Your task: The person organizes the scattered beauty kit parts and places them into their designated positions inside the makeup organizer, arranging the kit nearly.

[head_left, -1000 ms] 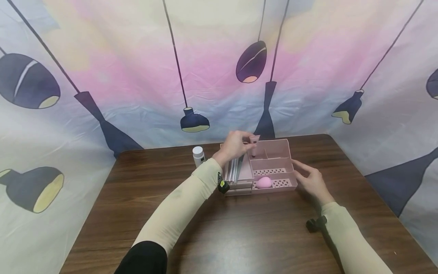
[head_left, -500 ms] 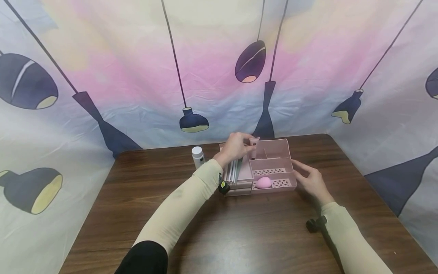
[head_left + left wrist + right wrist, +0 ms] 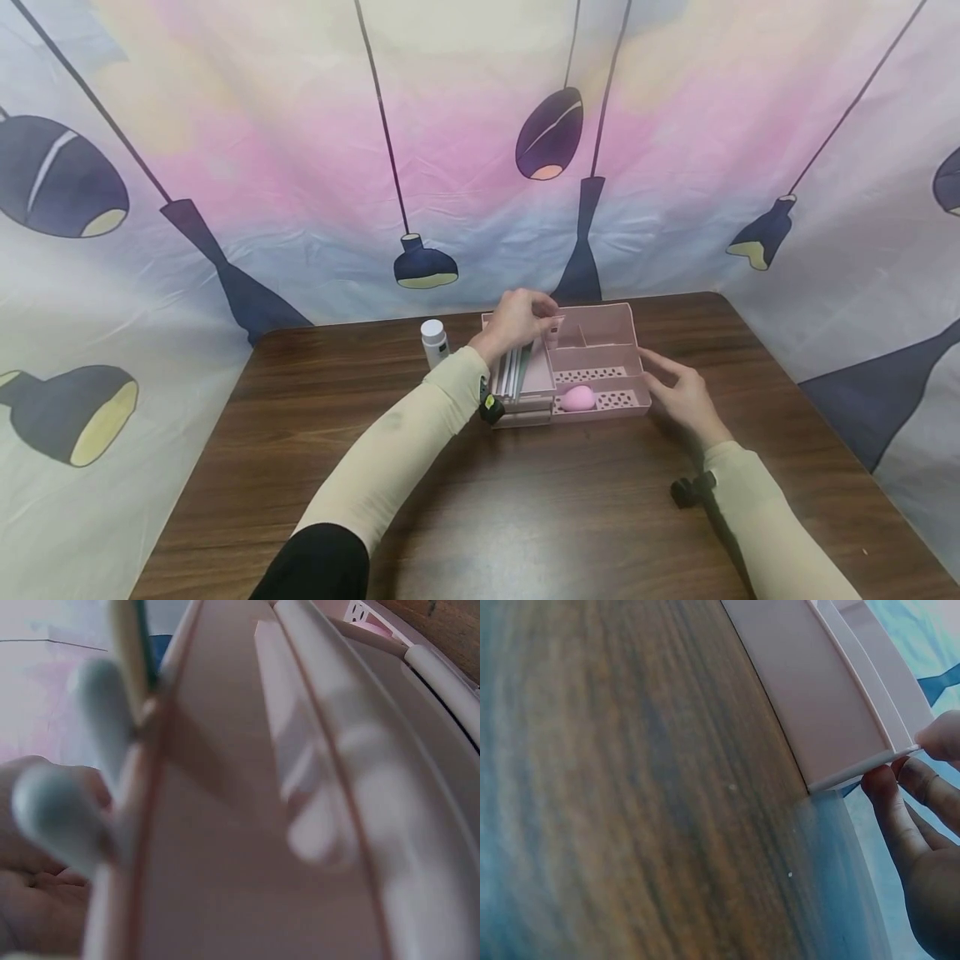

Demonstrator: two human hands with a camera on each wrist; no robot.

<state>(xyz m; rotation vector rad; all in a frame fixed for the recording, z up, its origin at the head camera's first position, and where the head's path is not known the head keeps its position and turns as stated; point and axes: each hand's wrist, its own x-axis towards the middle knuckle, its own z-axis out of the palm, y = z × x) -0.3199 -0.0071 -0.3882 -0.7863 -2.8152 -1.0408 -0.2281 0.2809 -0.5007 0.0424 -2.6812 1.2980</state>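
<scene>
A pink desktop organizer (image 3: 611, 325) stands toward the back of the table. My left hand (image 3: 517, 321) pinches the top of a small pink tube (image 3: 553, 333), whose lower part sits inside the back-left compartment. Several slim sticks (image 3: 512, 375) lean in the organizer's left part, below that hand. In the left wrist view their blurred rounded ends (image 3: 56, 814) poke past a pink edge, beside part of the hand. My right hand (image 3: 686, 404) touches the organizer's right side with fairly straight fingers; the right wrist view shows its fingertips (image 3: 881, 780) against the end wall.
A white bottle (image 3: 434, 342) with a white cap stands left of the organizer. A pink egg-shaped sponge (image 3: 578, 400) lies in the front perforated tray. Drawers (image 3: 522, 417) form the organizer's lower left. Behind the wooden table (image 3: 570, 517) hangs a lamp-patterned cloth (image 3: 480, 167).
The pink tube has gone down deeper into the back-left compartment, with my left hand still pinching its top. My right hand stays at the organizer's right side.
</scene>
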